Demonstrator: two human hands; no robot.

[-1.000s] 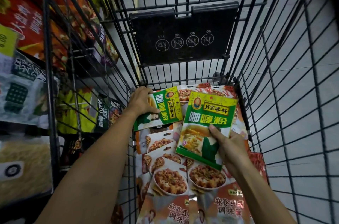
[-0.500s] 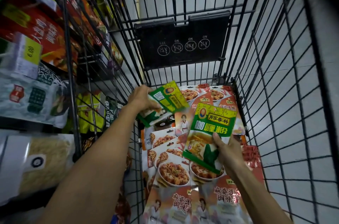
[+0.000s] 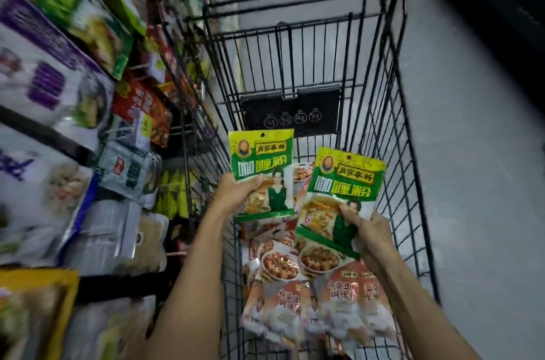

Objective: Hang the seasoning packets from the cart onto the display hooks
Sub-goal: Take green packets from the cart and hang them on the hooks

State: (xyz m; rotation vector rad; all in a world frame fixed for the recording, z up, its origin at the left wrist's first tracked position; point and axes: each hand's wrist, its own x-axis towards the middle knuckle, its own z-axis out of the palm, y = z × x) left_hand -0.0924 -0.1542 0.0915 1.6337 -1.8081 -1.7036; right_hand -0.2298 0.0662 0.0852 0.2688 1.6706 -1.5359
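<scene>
In my left grip, left packet (image 3: 262,165): green body, yellow top band, white-and-yellow lettering, figure in green beside a yellow-orange food photo. My right packet (image 3: 345,182): same print. Below both grips, red-orange packets (image 3: 295,294) with bowls of brown food and red lettering. Cart wire (image 3: 295,25) black; flap (image 3: 290,107) beyond my grips black, pale icons.

In the cart (image 3: 395,153) a heap of packets (image 3: 309,300) lies at six o'clock. Above it the left packet (image 3: 261,162) stands beside the right packet (image 3: 345,182) (just apart), and stocked shelves (image 3: 73,123) flank the cart at nine o'clock.
</scene>
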